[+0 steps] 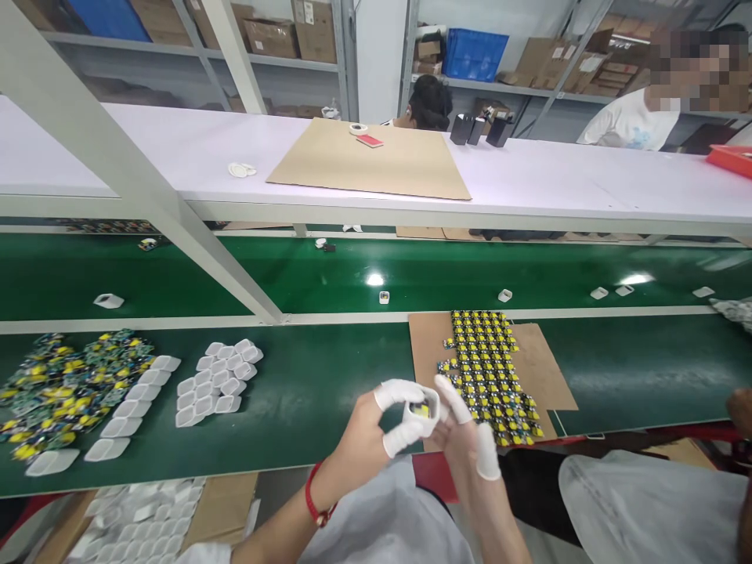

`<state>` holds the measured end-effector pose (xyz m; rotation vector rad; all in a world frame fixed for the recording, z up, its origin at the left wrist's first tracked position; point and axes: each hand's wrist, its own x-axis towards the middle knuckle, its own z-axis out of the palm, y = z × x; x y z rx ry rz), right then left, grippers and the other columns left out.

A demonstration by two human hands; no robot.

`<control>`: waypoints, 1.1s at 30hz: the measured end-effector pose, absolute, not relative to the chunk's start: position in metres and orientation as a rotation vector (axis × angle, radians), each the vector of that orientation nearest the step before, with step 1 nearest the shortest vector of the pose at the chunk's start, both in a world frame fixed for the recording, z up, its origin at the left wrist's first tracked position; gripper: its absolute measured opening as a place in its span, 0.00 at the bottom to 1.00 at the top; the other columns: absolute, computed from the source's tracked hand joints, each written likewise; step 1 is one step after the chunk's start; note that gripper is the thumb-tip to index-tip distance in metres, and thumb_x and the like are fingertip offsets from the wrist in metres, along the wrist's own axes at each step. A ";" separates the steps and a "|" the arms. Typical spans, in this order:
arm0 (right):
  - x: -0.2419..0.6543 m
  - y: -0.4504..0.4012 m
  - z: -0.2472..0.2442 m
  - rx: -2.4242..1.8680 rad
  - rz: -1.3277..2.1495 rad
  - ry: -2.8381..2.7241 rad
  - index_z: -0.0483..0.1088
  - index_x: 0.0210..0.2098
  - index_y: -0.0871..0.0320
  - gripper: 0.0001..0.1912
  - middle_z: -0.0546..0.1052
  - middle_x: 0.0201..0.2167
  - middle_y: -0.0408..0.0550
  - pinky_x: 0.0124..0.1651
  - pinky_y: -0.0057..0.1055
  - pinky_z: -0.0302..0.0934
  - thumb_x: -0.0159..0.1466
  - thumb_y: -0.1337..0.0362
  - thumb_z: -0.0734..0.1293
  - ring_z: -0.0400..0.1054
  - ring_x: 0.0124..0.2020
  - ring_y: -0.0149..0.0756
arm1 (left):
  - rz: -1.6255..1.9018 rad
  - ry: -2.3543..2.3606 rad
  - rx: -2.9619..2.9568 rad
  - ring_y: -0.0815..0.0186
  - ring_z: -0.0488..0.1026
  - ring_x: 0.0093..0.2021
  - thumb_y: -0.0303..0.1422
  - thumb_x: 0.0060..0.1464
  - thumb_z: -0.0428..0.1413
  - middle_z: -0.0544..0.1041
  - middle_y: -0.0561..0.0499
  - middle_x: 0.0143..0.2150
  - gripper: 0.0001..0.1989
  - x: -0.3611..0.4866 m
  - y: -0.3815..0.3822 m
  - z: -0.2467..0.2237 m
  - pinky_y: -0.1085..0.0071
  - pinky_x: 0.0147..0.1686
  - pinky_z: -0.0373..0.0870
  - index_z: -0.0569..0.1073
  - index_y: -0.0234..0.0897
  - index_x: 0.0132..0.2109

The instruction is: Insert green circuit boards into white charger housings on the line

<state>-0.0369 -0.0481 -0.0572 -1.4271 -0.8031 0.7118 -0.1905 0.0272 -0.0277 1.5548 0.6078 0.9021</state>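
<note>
So the left hand (365,435) is curled into a pinch at the lower middle of the frame, covered thumb and finger closed around a small white housing (431,424). Its opening faces up, and a small part with a yellow top (421,410) shows inside. The right hand (461,439) is partly open just right of it, thumb spread away from the fingers; can't tell whether a fingertip touches the housing. Both hands have white finger covers, and there's a red bracelet (316,495) on the left wrist.

Containers next: a cluster of white shells (217,379) sits on the green worktop (329,392) left of the hands, and a slanted row of similar shells (130,409) runs beside a messy heap of circuit boards (64,384) at the far left. More shells (146,513) lie packed together below the worktop, lower left. Right of centre, yellow-topped boards (490,368) are lined up on flat cardboard (549,364). Up top, a blue bin (475,55) and cardboard boxes (271,37) sit on shelves, contents not readable, with a red tray (732,160) at the right edge.
</note>
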 end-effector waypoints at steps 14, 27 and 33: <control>-0.003 -0.073 -0.072 -1.249 0.828 0.132 0.76 0.35 0.57 0.34 0.82 0.32 0.43 0.40 0.23 0.69 0.30 0.49 0.81 0.74 0.34 0.30 | 0.742 0.665 -0.191 0.63 0.82 0.30 0.38 0.69 0.40 0.81 0.46 0.31 0.21 -0.165 0.054 0.035 0.74 0.27 0.81 0.72 0.29 0.50; -0.010 -0.067 -0.080 -1.246 0.880 0.226 0.77 0.33 0.57 0.37 0.82 0.32 0.44 0.39 0.22 0.69 0.25 0.48 0.82 0.75 0.34 0.31 | 0.836 0.806 -0.259 0.64 0.82 0.30 0.33 0.69 0.43 0.80 0.48 0.29 0.17 -0.163 0.067 0.013 0.75 0.27 0.81 0.74 0.29 0.45; -0.004 -0.073 -0.102 -1.268 0.930 0.265 0.77 0.36 0.57 0.37 0.82 0.35 0.47 0.39 0.27 0.71 0.29 0.48 0.82 0.75 0.34 0.35 | 0.999 0.959 0.224 0.70 0.80 0.33 0.26 0.65 0.48 0.80 0.51 0.33 0.10 -0.162 0.091 -0.044 0.72 0.36 0.82 0.72 0.35 0.36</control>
